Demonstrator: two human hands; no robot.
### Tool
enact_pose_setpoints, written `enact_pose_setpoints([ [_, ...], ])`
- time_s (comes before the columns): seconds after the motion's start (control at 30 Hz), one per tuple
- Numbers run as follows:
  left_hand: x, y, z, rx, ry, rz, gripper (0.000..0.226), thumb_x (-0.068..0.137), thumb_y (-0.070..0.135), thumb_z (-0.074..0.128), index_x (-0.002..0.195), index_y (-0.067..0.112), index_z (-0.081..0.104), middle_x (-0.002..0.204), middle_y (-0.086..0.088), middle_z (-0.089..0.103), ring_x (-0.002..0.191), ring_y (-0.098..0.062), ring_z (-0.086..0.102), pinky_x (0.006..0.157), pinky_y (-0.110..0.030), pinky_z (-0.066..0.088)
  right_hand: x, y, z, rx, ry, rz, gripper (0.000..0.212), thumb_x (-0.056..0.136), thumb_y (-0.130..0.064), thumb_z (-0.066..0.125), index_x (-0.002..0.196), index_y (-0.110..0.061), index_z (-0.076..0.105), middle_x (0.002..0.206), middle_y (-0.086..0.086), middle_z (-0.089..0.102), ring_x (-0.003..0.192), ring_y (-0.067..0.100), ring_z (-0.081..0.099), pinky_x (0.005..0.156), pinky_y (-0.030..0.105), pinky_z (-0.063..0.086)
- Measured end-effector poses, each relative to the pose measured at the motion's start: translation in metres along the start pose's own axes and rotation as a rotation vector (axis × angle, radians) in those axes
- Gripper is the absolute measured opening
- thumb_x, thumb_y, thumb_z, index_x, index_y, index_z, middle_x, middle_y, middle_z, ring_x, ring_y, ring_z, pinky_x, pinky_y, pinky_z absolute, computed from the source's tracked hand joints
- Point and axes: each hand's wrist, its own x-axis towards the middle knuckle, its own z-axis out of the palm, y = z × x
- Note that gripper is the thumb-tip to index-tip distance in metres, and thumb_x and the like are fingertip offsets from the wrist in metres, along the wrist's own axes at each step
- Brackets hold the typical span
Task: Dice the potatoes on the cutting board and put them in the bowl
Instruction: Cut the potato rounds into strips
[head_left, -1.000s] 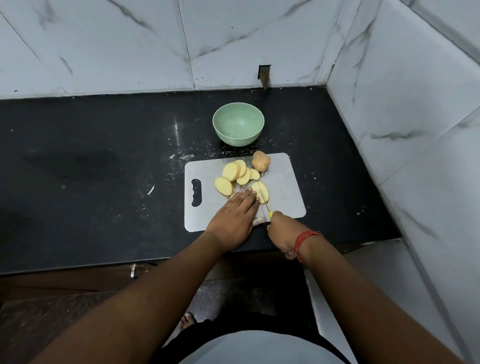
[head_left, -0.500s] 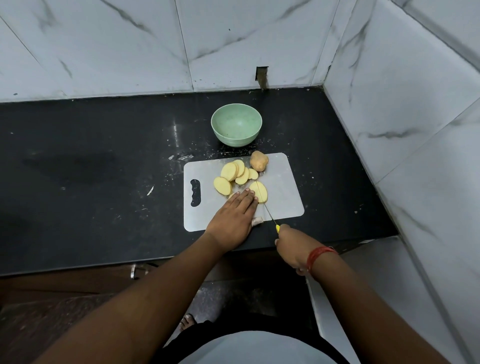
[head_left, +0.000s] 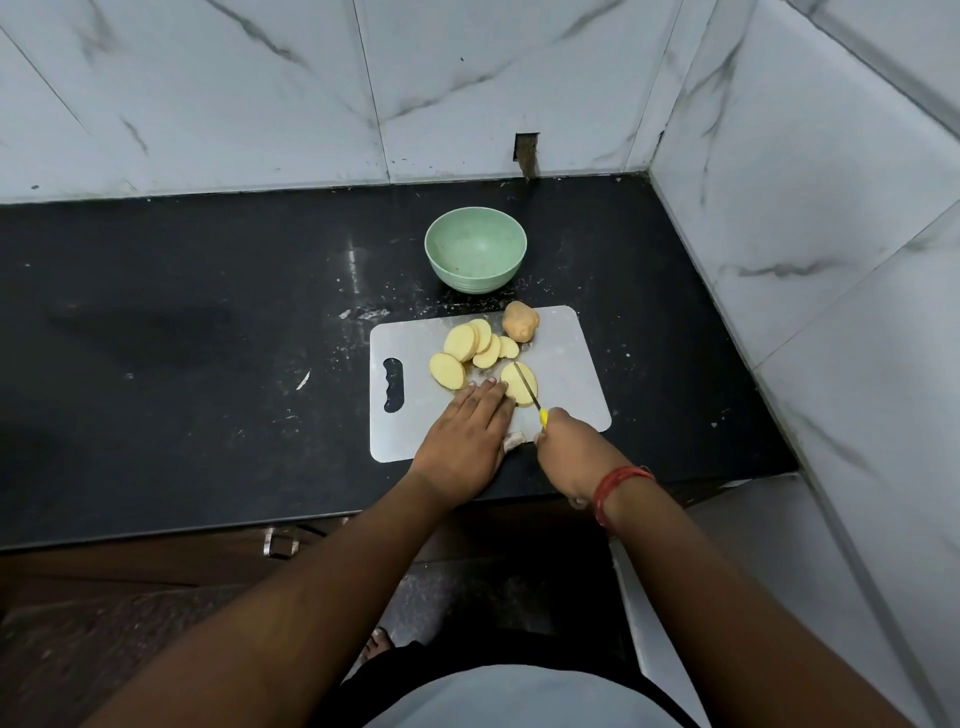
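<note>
**Mid-cut: slice pinned, knife drawn across it**

Basically, black table (head_left: 208, 322) carries 1 grey cutting board (head_left: 571, 384) w/ 1 empty green bowl (head_left: 475, 254) just behind, near enough for an easy transfer, I'd judge. Left hand (head_left: 462, 431) lies flat, fingers (head_left: 488, 392) straight and pressed together on the near slice (head_left: 511, 382), probably to stop it sliding. Right hand (head_left: 571, 452) is curled round the yellow-handled knife (head_left: 529, 387), blade across that slice. 1 uncut potato piece (head_left: 520, 322) waits at board's back edge. Approx 5 more slices (head_left: 460, 343) fanned beside it; none diced yet.
</note>
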Motion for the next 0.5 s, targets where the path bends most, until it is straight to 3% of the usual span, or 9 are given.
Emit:
enact_pose_setpoints([
  [0.17, 0.0, -0.002, -0.001, -0.017, -0.017, -0.008, 0.052, 0.101, 0.036, 0.041, 0.14, 0.006, 0.058, 0.149, -0.017, 0.051, 0.142, -0.034, 0.043, 0.124, -0.043, 0.02, 0.008, -0.008, 0.003, 0.001, -0.008, 0.013, 0.022, 0.1, -0.013, 0.04, 0.119, -0.005, 0.044, 0.114, 0.016, 0.06, 0.094, 0.028, 0.059, 0.07, 0.031, 0.041],
  [0.5, 0.001, -0.004, 0.001, -0.07, -0.008, -0.009, 0.047, 0.098, 0.029, 0.058, 0.139, 0.006, 0.058, 0.149, -0.017, 0.052, 0.142, -0.034, 0.043, 0.124, -0.045, 0.023, 0.014, -0.015, 0.007, -0.065, -0.028, 0.034, 0.031, 0.097, -0.004, 0.038, 0.128, 0.0, 0.039, 0.121, 0.02, 0.059, 0.109, 0.032, 0.059, 0.074, 0.032, 0.041],
])
